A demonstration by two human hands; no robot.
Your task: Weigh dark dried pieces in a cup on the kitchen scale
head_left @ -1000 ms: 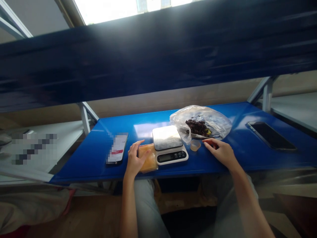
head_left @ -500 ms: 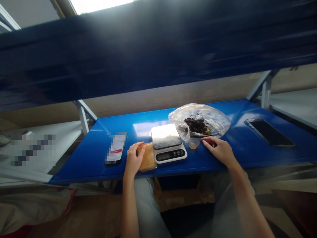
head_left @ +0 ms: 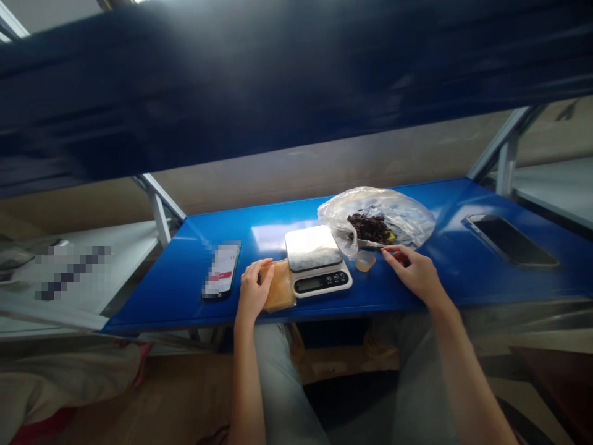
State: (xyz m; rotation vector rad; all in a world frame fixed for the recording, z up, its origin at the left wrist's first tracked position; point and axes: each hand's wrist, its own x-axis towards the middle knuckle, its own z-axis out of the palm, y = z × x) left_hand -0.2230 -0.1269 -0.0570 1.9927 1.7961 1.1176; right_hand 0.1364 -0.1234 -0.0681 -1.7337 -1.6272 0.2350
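Observation:
My left hand (head_left: 252,288) pinches the near left edge of a flat orange packet (head_left: 279,289) that lies on the blue shelf (head_left: 185,278), just left of a white kitchen scale (head_left: 317,263). My right hand (head_left: 414,272) rests on the shelf to the right of the scale, fingers loosely stretched, holding nothing I can see. Its fingertips lie just right of a small clear cup (head_left: 365,261). Behind the cup sits a clear plastic bag (head_left: 377,220) with dark dried pieces inside.
A phone with a lit screen (head_left: 222,276) lies left of the packet. A dark phone (head_left: 511,240) lies far right on the shelf. A dark blue upper shelf (head_left: 278,86) hangs overhead. White shelves stand at both sides.
My left hand's fingers have curled from lying flat on the orange packet to pinching its edge. My right hand has barely moved. The camera has tilted a little.

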